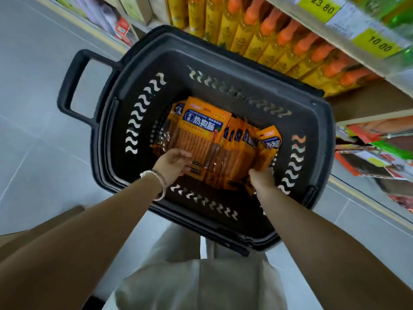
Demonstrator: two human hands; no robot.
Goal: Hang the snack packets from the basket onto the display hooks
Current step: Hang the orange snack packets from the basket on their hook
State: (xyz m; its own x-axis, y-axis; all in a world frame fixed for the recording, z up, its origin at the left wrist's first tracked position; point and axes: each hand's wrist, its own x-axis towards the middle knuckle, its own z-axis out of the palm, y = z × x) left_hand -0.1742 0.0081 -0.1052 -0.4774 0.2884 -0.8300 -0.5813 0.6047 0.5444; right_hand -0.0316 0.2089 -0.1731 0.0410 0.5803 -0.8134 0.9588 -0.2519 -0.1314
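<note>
A black basket (207,54) stands on the grey floor (33,121), beside a shelf of orange-capped bottles (281,41). At its bottom lies a bundle of orange snack packets (201,133), leaning together and fanned toward the right wall. The left grip (173,163), with a bracelet (159,182) at the wrist, grasps the lower edge of the frontmost packet. The right grip (262,179) is curled round the lower ends of the packets on the right.
</note>
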